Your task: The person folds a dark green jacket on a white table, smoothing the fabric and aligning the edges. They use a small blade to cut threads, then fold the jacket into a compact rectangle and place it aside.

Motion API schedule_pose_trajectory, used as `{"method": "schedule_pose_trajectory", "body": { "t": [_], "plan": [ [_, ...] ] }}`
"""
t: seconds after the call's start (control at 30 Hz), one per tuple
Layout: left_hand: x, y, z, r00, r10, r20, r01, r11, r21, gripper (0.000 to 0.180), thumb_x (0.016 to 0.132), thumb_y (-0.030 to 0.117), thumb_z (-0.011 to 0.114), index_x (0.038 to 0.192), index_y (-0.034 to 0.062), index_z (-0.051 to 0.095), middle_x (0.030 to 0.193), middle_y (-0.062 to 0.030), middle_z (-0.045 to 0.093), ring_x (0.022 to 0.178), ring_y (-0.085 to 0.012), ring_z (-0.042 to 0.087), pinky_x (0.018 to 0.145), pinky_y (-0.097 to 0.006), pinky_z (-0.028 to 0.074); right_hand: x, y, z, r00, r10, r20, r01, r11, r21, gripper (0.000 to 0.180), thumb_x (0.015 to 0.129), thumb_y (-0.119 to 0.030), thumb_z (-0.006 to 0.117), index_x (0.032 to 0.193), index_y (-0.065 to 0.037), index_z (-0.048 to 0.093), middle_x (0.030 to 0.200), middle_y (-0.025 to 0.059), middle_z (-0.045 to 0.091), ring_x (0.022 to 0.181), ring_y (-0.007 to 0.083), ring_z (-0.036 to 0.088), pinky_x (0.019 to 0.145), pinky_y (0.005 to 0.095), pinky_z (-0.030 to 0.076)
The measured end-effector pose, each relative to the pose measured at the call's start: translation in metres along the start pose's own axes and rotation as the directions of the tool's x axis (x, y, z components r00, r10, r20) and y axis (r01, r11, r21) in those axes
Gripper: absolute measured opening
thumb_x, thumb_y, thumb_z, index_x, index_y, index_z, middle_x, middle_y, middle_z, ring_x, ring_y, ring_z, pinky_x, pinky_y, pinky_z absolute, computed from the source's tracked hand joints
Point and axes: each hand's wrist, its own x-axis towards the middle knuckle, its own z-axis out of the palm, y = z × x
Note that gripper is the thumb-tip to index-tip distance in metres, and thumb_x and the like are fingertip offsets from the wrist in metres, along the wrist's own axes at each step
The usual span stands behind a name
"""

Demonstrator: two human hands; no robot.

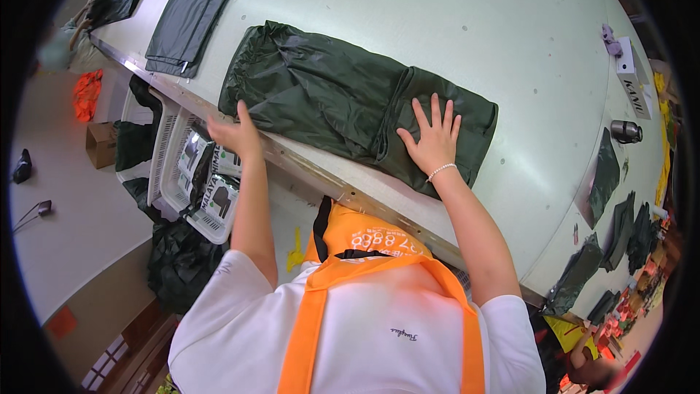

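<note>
Garment [328, 98] dark green, folded, glossy, creased

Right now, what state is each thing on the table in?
Dark green garment: spread flat, right end folded over.
Right hand: open, fingers spread, pressing the fold.
Left hand: open, at the garment's near edge.
Folded dark garment: folded flat, untouched.
White baskets: holding packaged items.
</note>
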Motion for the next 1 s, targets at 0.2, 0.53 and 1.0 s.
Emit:
{"method": "schedule_pose_trajectory", "body": {
  "t": [0.2,0.53,1.0],
  "plan": [
    [0.003,0.000,-0.001,0.427,-0.492,0.759,0.901,0.165,-0.400,0.039,0.083,0.023,0.068,0.114,0.0025,0.055,0.109,-0.0092,0.060,0.093,-0.0188,0.061,0.076,-0.030,0.050,0.001,-0.004,0.008,0.997,-0.010,-0.081,0.010,1.000,-0.003,0.064,0.082,-0.053,0.057,0.138,-0.025,0.043,0.150,0.0122,0.026,0.139,0.0396,0.014,0.110,0.0575,0.012],
    [-0.092,0.214,-0.084,0.468,0.769,0.436,-0.002,0.494,-0.869,0.032,0.060,0.007,0.067,0.089,0.0037,0.055,0.131,-0.0192,0.046,0.125,-0.0366,0.038,0.103,-0.049,0.028,0.004,0.023,0.009,0.996,0.093,0.010,-0.072,0.695,0.715,0.068,0.082,-0.052,0.059,0.138,-0.017,0.043,0.146,0.0092,0.035,0.135,0.0313,0.027,0.110,0.0446,0.020],
    [-0.155,0.235,-0.071,-0.238,0.852,0.466,-0.062,0.465,-0.883,0.034,0.063,0.023,0.077,0.088,0.0072,0.060,0.133,-0.0179,0.047,0.129,-0.0354,0.038,0.106,-0.055,0.027,-0.007,0.125,-0.060,0.829,0.551,0.101,-0.374,0.409,0.832,0.077,0.076,-0.060,0.066,0.117,0.003,0.050,0.110,0.0138,0.062,0.098,0.0288,0.061,0.088,0.0339,0.046]
  ]
}}
